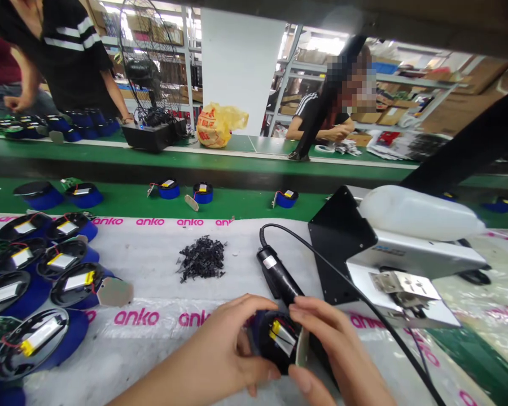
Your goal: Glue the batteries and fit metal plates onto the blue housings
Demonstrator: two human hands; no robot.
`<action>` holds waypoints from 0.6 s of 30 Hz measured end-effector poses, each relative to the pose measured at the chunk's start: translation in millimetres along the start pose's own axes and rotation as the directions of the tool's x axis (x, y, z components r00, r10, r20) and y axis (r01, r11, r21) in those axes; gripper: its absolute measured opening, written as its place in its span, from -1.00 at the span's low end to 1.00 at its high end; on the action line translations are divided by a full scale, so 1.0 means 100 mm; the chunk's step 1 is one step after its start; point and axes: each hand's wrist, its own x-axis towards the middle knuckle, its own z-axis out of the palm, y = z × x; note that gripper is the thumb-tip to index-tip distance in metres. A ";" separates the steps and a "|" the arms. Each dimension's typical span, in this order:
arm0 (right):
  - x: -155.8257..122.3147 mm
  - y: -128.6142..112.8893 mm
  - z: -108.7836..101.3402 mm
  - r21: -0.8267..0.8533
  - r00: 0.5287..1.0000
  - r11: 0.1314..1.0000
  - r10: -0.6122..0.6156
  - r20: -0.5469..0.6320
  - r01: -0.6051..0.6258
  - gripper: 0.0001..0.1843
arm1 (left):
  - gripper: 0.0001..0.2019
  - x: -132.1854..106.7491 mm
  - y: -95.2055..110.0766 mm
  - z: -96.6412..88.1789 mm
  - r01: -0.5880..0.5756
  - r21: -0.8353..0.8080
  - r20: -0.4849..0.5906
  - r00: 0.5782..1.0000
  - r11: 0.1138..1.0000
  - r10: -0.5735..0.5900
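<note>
Both of my hands hold one round blue-and-black device [275, 338] low in the middle of the view. It lies open side up and shows a small silver battery with a yellow end. My left hand [224, 349] cups it from the left, fingers curled round its rim. My right hand [325, 344] pinches its right edge with thumb and fingers, beside a small circuit board standing on edge. A black corded hand tool [279, 276] lies just behind the device.
Several open blue devices [46, 282] crowd the left of the plastic-covered bench. A pile of small black clips [202, 259] lies mid-bench. A grey machine [389, 254] stands at right. More devices ride the green conveyor [237, 200]. Other people work beyond it.
</note>
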 end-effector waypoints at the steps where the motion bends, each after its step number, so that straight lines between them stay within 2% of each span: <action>1: -0.01 0.00 0.02 0.046 1.000 0.999 0.001 -0.004 -0.001 -0.61 | -0.42 0.00 0.01 0.02 0.053 -0.099 0.034 0.998 0.994 -0.050; 3: -0.02 0.01 0.05 0.108 1.000 0.994 -0.031 0.003 0.030 -0.60 | -0.38 -0.01 0.01 0.03 0.124 -0.239 0.064 0.992 0.963 -0.112; 5: -0.03 0.02 0.07 0.130 0.998 0.990 -0.059 0.010 0.057 -0.61 | -0.35 -0.01 -0.02 0.02 0.128 -0.338 0.091 0.990 0.932 -0.104; 7: -0.04 0.03 0.09 0.147 1.000 0.989 -0.016 -0.004 0.017 -0.61 | -0.34 -0.01 -0.07 -0.01 0.076 -0.416 0.123 0.992 0.906 -0.026; 10: -0.07 0.05 0.09 0.127 0.999 0.992 0.026 -0.023 -0.023 -0.62 | -0.39 0.00 -0.14 -0.06 -0.013 -0.427 0.159 0.983 0.904 0.089; 12: -0.08 0.06 0.07 0.039 1.000 0.999 -0.030 -0.007 0.030 -0.60 | -0.40 0.02 -0.16 -0.07 0.026 -0.435 0.154 0.987 0.900 0.046; 14: -0.07 0.08 0.05 -0.044 0.995 0.994 -0.097 0.018 0.098 -0.59 | -0.33 0.06 -0.16 -0.06 0.107 -0.456 0.129 0.990 0.883 -0.054; 18: -0.07 0.09 0.05 -0.065 0.992 0.990 -0.126 0.022 0.127 -0.63 | -0.21 0.12 -0.12 -0.01 0.165 -0.459 0.095 0.986 0.873 -0.136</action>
